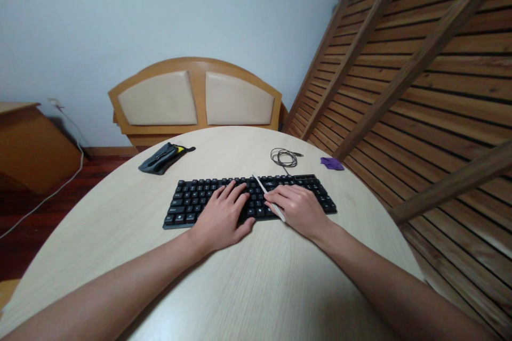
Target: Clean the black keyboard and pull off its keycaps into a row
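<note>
Head view: on a pale table (pixel 244 293) with a curved edge, a black keyboard (pixel 254 205), right under both hands. Over the middle keys and to the left of them, the left hand (pixel 224 213), palm down, with fingers a little apart and nothing in its grip. Thumb near the front edge of the keyboard. Over the keys on the right side, the right hand (pixel 299 205), with fingers pinched narrow around a thin white stick (pixel 260 185). Stick on a slant, with its top end leaning left above the keys.

Behind the keyboard, a coil of thin dark wire (pixel 295 154). To the right of that, near the table's edge, a small purple cloth (pixel 332 163). Far back on the left, a dark pouch (pixel 160 160) with a bit of yellow. Past the table, a wooden headboard (pixel 200 90) with two cream pads.
</note>
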A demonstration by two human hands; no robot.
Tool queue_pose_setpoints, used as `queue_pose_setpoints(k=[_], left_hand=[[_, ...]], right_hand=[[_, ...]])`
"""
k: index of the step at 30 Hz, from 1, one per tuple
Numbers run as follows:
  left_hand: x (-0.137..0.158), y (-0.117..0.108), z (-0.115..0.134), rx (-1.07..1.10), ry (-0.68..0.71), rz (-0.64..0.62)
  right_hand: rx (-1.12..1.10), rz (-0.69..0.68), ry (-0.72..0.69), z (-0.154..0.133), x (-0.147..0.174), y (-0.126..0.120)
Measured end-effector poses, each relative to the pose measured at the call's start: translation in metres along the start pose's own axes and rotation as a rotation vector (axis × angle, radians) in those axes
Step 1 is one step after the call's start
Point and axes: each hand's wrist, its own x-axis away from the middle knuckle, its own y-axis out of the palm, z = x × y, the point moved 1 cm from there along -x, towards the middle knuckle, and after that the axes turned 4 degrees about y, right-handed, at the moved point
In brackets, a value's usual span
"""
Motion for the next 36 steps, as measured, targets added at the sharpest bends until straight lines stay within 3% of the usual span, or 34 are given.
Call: queue_pose_setpoints(k=[14, 21, 36], left_hand=[[-0.001, -0.002, 0.001, -0.039, 0.0, -0.028], [-0.002, -0.002, 0.001, -0.031, -0.004, -0.031], [-0.001, -0.001, 0.0, -0.034, -0.001, -0.02]], right_hand=[[-0.098, 0.021, 0.019, -0.002, -0.001, -0.004], [-0.153, 0.04, -0.069, -0.005, -0.002, -0.017], [-0.123, -0.104, -0.286, 0.01, 0.0, -0.03]])
